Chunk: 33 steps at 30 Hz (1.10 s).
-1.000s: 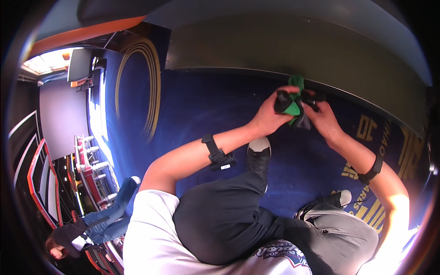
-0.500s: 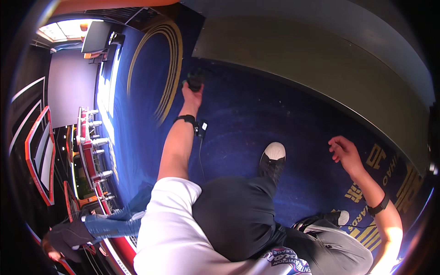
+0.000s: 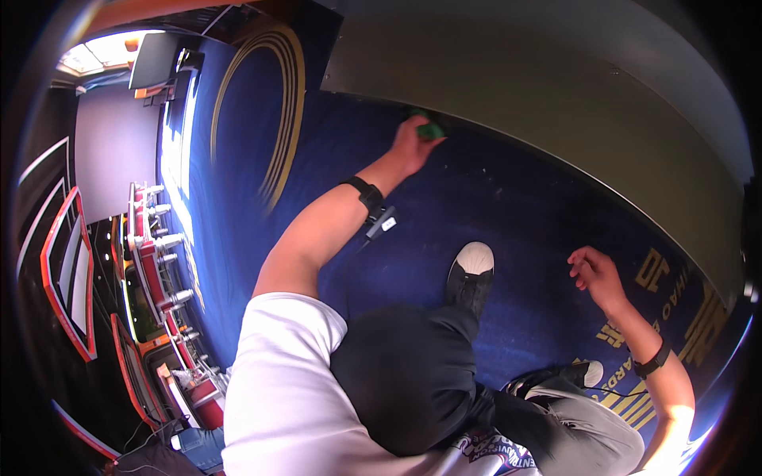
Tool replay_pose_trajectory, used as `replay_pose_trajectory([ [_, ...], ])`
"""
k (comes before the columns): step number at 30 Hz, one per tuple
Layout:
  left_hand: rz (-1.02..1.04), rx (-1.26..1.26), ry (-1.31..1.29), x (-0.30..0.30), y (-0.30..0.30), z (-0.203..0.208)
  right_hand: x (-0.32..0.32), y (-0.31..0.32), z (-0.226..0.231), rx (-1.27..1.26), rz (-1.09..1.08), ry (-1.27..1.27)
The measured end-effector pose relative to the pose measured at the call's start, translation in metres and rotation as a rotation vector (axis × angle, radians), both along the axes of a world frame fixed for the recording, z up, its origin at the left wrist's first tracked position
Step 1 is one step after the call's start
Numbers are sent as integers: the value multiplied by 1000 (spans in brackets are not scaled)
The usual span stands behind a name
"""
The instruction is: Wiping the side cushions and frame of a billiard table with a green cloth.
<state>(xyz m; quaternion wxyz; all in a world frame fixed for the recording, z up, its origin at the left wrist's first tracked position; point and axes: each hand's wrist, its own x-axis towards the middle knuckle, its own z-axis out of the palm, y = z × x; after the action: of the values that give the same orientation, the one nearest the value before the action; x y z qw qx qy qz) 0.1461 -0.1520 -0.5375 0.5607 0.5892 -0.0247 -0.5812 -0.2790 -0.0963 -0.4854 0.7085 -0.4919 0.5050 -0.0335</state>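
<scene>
My left hand is closed around a small green-and-black object, blurred, its exact kind unclear. The arm reaches forward, and the object is down by the foot of a large grey panel, over the dark blue floor covering. Whether it touches the panel I cannot tell. My right hand hangs in front of me at the right with loosely bent fingers and nothing in it. Both wrists wear black bands, and a small device with a white label hangs at the left one.
My dark shoe with a pale toe rests on the floor, the other shoe further right. Gold prints mark the floor, including a large looped one. Red-and-silver equipment lines the left side. Someone's jeans show at the lower left.
My left hand has swung to the right with the green-and-black object, closer to the grey panel. My right hand is nearly unmoved. The other person has shifted downward at the lower left.
</scene>
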Motion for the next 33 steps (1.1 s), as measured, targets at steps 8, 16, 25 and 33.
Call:
replay_pose_trajectory([
  [8, 443, -169, -344, 168, -18, 50, 17, -2, 17, -183, 108, -88],
  [16, 172, -4, 151, -55, -7, 24, -22, 20, 9, -140, 163, 79],
  [25, -81, -13, 181, -137, 2, 8, -12, 22, 20, -450, 305, -43],
  [33, 387, -104, -377, 71, -20, 17, -36, 21, 16, -444, 253, 58],
])
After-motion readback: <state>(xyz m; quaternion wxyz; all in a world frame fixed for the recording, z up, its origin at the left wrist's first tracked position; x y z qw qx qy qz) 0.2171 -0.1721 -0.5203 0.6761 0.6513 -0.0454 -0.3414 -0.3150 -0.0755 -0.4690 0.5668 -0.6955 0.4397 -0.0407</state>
